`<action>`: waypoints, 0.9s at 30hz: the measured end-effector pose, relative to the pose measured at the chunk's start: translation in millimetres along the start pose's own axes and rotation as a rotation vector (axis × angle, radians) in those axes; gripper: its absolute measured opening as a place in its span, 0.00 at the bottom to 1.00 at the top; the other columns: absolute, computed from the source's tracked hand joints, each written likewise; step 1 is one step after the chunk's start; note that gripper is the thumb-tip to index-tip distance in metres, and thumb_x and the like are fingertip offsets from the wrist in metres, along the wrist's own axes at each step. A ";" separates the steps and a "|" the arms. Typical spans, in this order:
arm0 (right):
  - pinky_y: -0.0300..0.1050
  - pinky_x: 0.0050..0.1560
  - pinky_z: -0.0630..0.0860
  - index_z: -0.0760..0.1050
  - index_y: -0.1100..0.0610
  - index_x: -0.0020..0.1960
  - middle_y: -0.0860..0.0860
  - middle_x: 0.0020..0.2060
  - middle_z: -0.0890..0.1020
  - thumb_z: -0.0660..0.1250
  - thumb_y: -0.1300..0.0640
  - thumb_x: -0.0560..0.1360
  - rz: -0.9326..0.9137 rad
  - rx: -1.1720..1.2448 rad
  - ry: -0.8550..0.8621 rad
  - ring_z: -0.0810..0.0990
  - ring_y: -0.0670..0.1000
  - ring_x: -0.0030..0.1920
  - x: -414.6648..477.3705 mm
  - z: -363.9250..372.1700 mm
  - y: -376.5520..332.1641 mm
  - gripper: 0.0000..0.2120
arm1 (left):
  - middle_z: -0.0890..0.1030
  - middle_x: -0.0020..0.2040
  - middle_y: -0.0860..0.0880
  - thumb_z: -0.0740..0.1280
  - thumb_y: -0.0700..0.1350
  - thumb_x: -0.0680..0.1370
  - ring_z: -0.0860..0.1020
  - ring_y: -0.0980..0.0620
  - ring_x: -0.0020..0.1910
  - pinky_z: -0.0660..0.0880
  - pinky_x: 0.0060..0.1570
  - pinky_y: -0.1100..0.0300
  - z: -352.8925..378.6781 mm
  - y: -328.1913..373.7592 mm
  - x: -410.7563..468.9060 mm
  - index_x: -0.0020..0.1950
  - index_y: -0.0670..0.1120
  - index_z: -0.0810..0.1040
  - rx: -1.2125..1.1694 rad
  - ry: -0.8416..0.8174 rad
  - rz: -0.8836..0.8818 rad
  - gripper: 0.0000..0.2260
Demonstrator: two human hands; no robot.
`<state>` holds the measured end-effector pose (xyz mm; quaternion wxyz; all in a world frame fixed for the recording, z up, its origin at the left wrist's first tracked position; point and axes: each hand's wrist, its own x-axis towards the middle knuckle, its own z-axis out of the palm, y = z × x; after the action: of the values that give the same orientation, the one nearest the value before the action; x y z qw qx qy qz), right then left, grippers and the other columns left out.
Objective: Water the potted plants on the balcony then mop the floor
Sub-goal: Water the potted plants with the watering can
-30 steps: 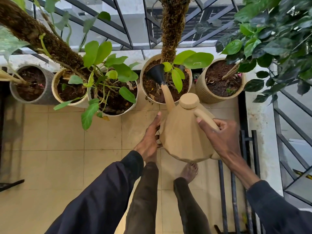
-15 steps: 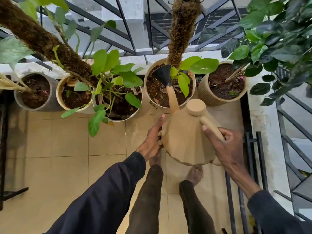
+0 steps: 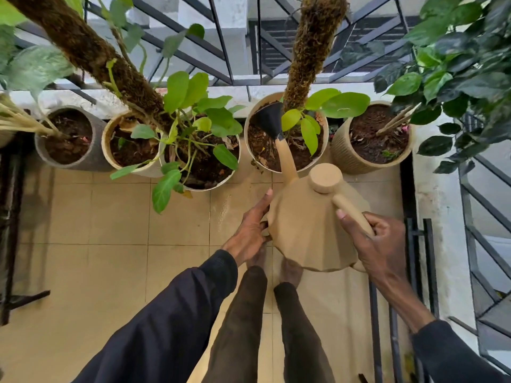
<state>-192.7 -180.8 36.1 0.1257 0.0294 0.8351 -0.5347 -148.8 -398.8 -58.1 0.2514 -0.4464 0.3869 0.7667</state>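
A tan watering can (image 3: 309, 230) is tipped forward, its black rose (image 3: 269, 120) over the soil of the cream pot (image 3: 250, 117) with a moss pole. My right hand (image 3: 373, 241) is closed around the can's handle. My left hand (image 3: 250, 230) presses flat against the can's left side and supports it. Several more pots line the railing: a grey pot (image 3: 41, 150) far left, a cream pot (image 3: 106, 145), a leafy white pot (image 3: 218, 181) and a ribbed beige pot (image 3: 340, 153) at right.
A black metal railing (image 3: 221, 51) runs behind the pots and down the right side. Beige floor tiles (image 3: 105, 217) spread to the left, with a wet patch (image 3: 226, 208) near my left hand. My bare feet (image 3: 287, 269) stand under the can. A black metal frame (image 3: 11, 244) edges the left.
The view has drifted slightly and the pots sit lower in frame. The can stays tipped over the same pot, both hands in the same hold.
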 end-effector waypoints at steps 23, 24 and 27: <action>0.39 0.30 0.69 0.82 0.54 0.32 0.47 0.27 0.80 0.78 0.44 0.75 -0.068 -0.256 -0.375 0.75 0.43 0.29 8.8 85.8 -46.0 0.18 | 0.80 0.58 0.57 0.71 0.62 0.77 0.75 0.46 0.64 0.76 0.60 0.44 -76.0 -55.7 -23.2 0.60 0.58 0.80 -0.328 0.174 0.021 0.15; 0.38 0.29 0.68 0.80 0.55 0.30 0.47 0.25 0.78 0.78 0.45 0.75 -0.057 -0.259 -0.384 0.73 0.41 0.28 9.3 93.4 -47.7 0.20 | 0.80 0.59 0.57 0.71 0.63 0.76 0.75 0.46 0.65 0.76 0.61 0.43 -83.1 -56.6 -23.1 0.61 0.58 0.80 -0.324 0.171 0.020 0.16; 0.36 0.27 0.69 0.82 0.56 0.32 0.47 0.27 0.81 0.78 0.47 0.75 -0.024 -0.276 -0.387 0.74 0.40 0.27 11.4 113.5 -51.2 0.18 | 0.79 0.66 0.54 0.69 0.66 0.76 0.74 0.45 0.67 0.75 0.64 0.41 -99.0 -56.8 -21.5 0.68 0.58 0.78 -0.271 0.140 0.015 0.24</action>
<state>-192.9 -305.8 33.6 0.2801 -0.1010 0.8609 -0.4126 -48.6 -448.0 -90.0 0.1553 -0.5257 0.2998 0.7808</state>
